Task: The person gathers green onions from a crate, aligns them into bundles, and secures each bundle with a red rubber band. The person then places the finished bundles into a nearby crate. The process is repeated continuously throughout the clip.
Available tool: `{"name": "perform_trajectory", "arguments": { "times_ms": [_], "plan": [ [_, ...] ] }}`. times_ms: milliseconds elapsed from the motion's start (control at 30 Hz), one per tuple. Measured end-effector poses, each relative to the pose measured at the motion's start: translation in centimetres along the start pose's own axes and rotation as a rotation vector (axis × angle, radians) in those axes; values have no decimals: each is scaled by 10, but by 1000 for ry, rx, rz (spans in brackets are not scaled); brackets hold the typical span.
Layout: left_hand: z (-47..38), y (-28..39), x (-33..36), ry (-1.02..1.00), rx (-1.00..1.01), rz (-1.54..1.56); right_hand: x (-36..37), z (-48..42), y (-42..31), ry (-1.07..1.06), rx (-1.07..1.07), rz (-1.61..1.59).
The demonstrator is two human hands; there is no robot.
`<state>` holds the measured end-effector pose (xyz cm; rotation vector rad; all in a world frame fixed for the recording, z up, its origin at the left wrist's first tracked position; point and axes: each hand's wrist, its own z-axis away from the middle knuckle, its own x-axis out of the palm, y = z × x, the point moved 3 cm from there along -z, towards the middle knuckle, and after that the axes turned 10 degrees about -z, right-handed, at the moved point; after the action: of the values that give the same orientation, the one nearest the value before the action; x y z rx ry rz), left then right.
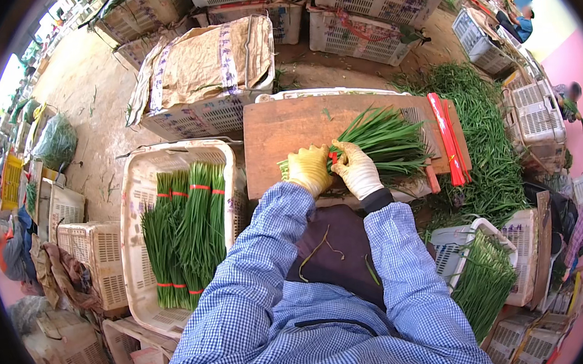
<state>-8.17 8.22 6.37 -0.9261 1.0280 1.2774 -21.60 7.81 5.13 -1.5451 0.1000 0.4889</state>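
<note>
A bunch of green garlic chives [386, 141] lies across a wooden board [287, 126] before me, leaf tips to the right. My left hand [310, 169], in a yellow-stained glove, is closed around the stem end. Beside it my right hand [356, 169], also gloved, pinches a red tie strip [333, 157] at the bunch. How far the strip goes around is hidden by my fingers. More red strips [447, 139] lie on the board's right side. Near them is a reddish wooden handle [432, 177], partly behind the leaves.
A white plastic crate [129, 246] at left holds several bundles of chives [192, 231] with red ties. Loose cut leaves [483, 141] are piled at right. Untied chives [486, 279] rest over a crate at lower right. Stacked crates [357, 35] and a sack-covered crate [209, 111] stand ahead.
</note>
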Motion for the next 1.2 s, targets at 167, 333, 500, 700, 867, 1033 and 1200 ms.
{"name": "perform_trajectory", "arguments": {
  "times_ms": [167,333,500,700,867,1033,1200],
  "plan": [
    [-2,0,1,-5,0,-8,1,-11,2,-21,9,211],
    [-4,0,-1,-41,11,3,1,-21,8,-70,-20,262],
    [0,0,-1,1,14,26,3,-17,-9,-47,-59,449],
    [-4,-1,2,5,10,25,11,-6,-13,76,-142,550],
    [-4,-1,4,7,10,25,11,0,-22,87,-235,675],
    [-6,-1,3,-4,18,32,21,7,0,230,-136,520],
    [-3,-2,3,57,15,-3,22,0,6,249,-159,500]
  ]
}}
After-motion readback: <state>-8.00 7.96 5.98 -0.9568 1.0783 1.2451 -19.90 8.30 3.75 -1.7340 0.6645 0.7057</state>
